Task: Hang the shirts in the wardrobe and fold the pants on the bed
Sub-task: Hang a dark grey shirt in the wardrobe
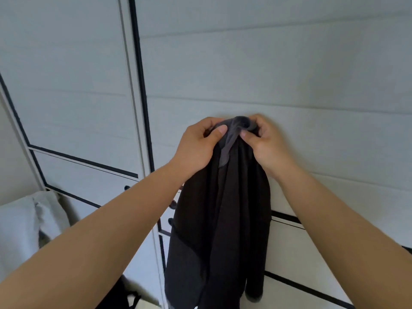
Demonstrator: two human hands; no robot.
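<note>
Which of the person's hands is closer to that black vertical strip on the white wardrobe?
Left. The left hand, gripping the dark grey hanging garment, is right of the black vertical strip; the right hand pinches the same garment farther right, beyond the left hand.

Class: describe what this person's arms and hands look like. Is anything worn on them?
The left forearm and right forearm are bare, no sleeve in view. The left hand and right hand show no gloves, rings, watch or bracelet. Thumbnails look short and unpainted.
</note>
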